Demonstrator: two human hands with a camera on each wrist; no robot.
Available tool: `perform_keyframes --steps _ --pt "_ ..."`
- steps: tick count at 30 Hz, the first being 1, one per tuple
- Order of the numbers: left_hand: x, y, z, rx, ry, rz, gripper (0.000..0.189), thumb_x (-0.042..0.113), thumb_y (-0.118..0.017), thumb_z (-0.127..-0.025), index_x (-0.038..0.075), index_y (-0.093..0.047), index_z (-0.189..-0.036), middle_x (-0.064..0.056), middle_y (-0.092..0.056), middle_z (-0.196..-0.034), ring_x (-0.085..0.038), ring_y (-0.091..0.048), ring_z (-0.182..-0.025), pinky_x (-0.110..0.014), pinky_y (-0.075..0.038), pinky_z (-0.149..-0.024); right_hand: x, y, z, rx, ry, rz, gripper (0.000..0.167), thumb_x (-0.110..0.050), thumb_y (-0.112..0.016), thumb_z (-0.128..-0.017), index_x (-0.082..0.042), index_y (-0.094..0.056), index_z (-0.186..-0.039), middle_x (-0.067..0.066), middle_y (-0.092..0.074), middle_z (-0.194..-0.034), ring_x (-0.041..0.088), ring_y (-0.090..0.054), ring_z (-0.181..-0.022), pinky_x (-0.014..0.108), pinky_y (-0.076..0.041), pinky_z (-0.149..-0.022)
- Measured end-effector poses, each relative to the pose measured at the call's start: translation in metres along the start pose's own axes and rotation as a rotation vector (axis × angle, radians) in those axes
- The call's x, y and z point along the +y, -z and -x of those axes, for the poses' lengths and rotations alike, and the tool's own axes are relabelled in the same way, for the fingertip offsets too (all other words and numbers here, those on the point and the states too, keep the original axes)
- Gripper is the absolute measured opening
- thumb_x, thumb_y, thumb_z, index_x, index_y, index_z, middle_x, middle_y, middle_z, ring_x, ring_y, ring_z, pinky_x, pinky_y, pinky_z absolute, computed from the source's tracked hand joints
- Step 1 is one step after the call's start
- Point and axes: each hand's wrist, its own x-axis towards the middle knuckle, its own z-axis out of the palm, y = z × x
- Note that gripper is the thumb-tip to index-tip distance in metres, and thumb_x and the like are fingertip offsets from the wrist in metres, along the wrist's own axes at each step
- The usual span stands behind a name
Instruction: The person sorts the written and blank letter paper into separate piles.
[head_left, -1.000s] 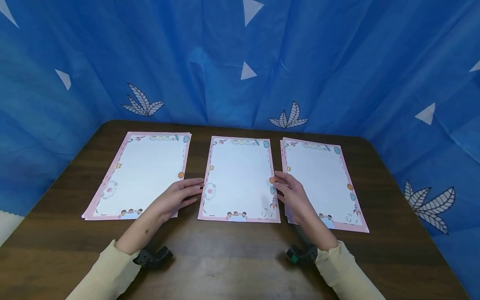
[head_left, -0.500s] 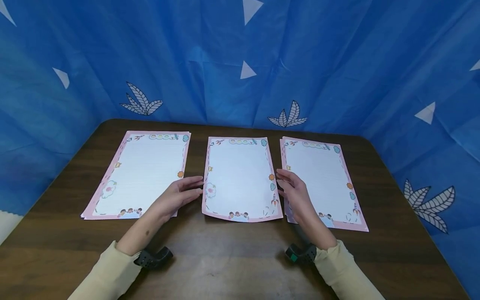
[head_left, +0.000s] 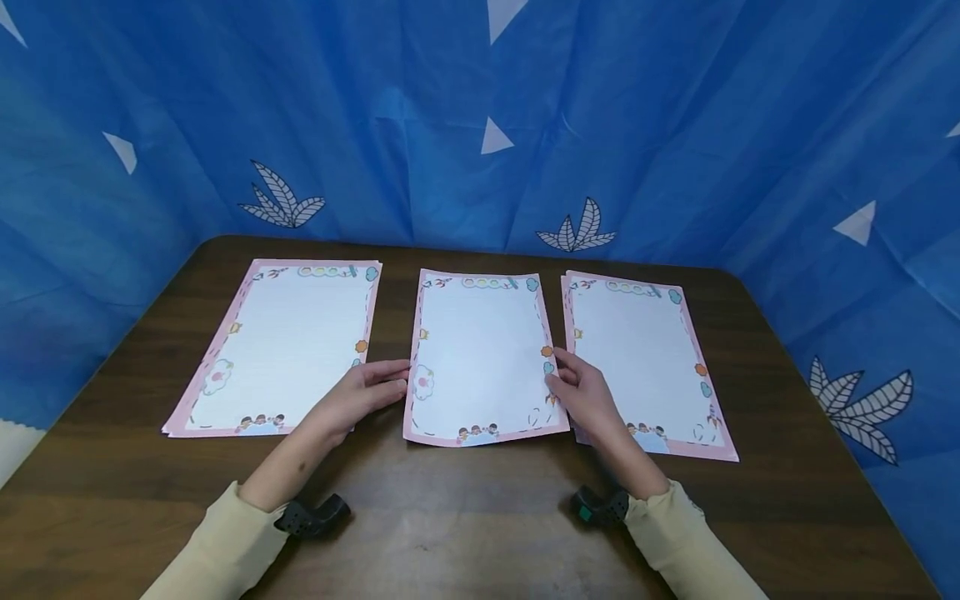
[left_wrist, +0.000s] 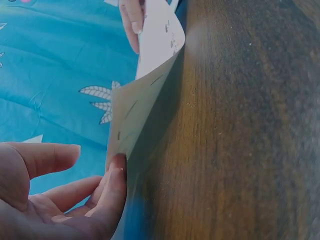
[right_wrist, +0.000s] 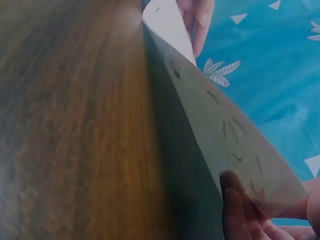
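Note:
A pink-bordered sheet of paper (head_left: 487, 350) lies between two similar stacks in the head view, its lower part bowed up off the table. My right hand (head_left: 588, 392) pinches its right edge, thumb above and fingers below. In the right wrist view, those fingers (right_wrist: 237, 210) show against the sheet's underside. My left hand (head_left: 360, 396) is at the left edge; in the left wrist view its fingers (left_wrist: 112, 195) support the sheet from beneath, while the thumb (left_wrist: 55, 157) stands apart from the paper.
Pink-bordered paper stacks lie to either side, one on the left (head_left: 288, 350) and one on the right (head_left: 637, 358). Under everything is a dark wooden table (head_left: 450, 533). A blue patterned curtain (head_left: 450, 125) hangs behind it and at both sides.
One second ago the middle sheet lay flat, with both hands beside it; its near part then lifted and bowed. The right thumb has since come down on the right edge.

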Motion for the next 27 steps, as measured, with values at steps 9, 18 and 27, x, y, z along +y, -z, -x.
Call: perform_keyframes --steps 9,18,27 --pt "-0.0014 -0.0016 -0.0022 0.022 0.009 -0.106 0.061 0.002 -0.061 -0.087 -0.008 -0.033 -0.140 -0.019 -0.061 -0.105 -0.023 -0.060 -0.089 -0.028 -0.047 -0.075 0.0024 -0.0024 -0.0007 -0.011 -0.017 -0.002 0.043 -0.004 -0.056 -0.092 0.009 -0.045 -0.132 0.014 -0.065 -0.080 0.014 -0.052 -0.056 0.022 -0.038 -0.045" --pt "-0.0050 -0.0018 -0.0024 0.058 0.029 -0.139 0.058 0.001 -0.061 -0.088 -0.007 -0.035 -0.139 -0.011 -0.061 -0.083 -0.020 -0.060 -0.075 -0.030 -0.051 -0.071 0.0043 -0.0031 -0.0010 -0.004 -0.033 0.059 0.050 -0.008 -0.058 -0.092 0.002 -0.041 -0.138 0.006 -0.055 -0.058 0.012 -0.038 -0.042 0.024 -0.029 -0.039" --pt "-0.0074 -0.0004 -0.0016 0.054 0.015 -0.139 0.058 -0.001 -0.059 -0.089 -0.010 -0.032 -0.139 -0.012 -0.061 -0.081 -0.021 -0.061 -0.076 -0.035 -0.053 -0.072 0.0050 -0.0022 -0.0010 -0.053 -0.013 0.098 0.047 -0.008 -0.056 -0.094 0.002 -0.042 -0.137 0.007 -0.053 -0.057 0.014 -0.037 -0.041 0.025 -0.028 -0.039"
